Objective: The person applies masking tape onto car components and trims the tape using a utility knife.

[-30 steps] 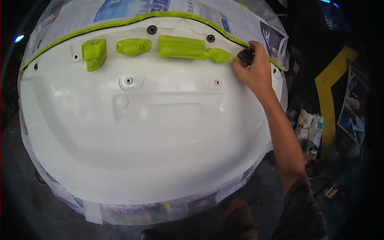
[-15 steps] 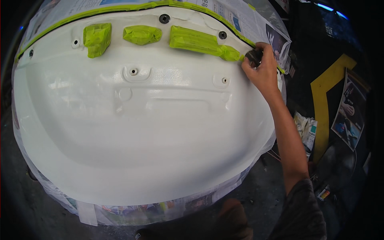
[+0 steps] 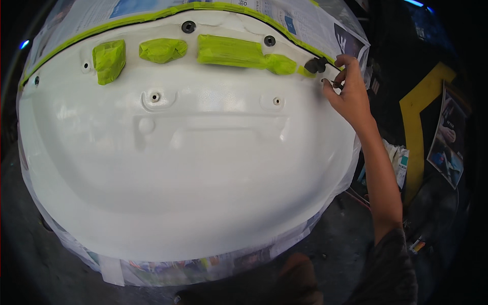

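A large white-painted panel (image 3: 193,188), curved like a car body part, fills most of the view. At its upper right edge my right hand (image 3: 351,96) is pinching a small dark pin-like piece (image 3: 337,85) between thumb and fingertips; its exact kind is too small to tell. Just left of the fingertips, apart from them, a black fitting (image 3: 316,65) sits on the panel by the end of the green tape. Strips and wrapped lumps of yellow-green masking tape (image 3: 230,51) run along the panel's upper part. My left hand is out of view.
Masking newspaper (image 3: 152,7) lies along the far edge. Black round plugs (image 3: 188,27) dot the panel's top. Masking film (image 3: 193,272) hangs below the near edge. Off to the right are a yellow angled strip (image 3: 414,132), a printed picture sheet (image 3: 447,137) and a crumpled packet (image 3: 399,160).
My right hand has let go of the black fitting and drawn back to its right, now pinching the small dark piece. The view has shifted slightly, moving the panel's features left.
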{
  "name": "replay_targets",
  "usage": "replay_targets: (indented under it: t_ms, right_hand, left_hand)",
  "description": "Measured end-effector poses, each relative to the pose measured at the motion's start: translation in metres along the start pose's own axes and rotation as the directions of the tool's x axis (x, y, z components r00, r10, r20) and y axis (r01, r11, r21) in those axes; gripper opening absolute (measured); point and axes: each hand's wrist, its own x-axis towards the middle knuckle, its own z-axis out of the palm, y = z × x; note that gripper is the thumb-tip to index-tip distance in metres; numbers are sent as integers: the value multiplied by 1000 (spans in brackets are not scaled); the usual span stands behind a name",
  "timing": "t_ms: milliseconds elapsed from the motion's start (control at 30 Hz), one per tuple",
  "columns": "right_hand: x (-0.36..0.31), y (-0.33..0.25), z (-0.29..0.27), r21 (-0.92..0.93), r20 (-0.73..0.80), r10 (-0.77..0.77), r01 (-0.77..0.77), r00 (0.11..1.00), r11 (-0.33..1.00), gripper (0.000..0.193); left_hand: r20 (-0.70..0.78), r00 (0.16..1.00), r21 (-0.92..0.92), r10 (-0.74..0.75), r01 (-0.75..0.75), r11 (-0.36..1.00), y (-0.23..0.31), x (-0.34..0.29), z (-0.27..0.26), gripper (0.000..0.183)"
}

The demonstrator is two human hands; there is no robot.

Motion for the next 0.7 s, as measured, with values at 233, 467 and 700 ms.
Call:
replay_targets:
  t_ms: [233, 467, 700]
  right_hand:
    - [-63, -23, -56, 16, 548, 522, -631, 654, 775, 35]
    - [-102, -29, -52, 472, 222, 193, -278, 956, 837, 31]
    - [-112, -50, -8, 415, 175, 382, -419, 908, 808, 15]
  left_hand:
    - [-181, 983, 308, -24, 80, 948, -63, 10, 57, 51]
    - [-219, 968, 314, 120, -47, 948, -67, 68, 29, 49]
    - [-240, 940, 289, 244, -171, 942, -56, 103, -8, 46]
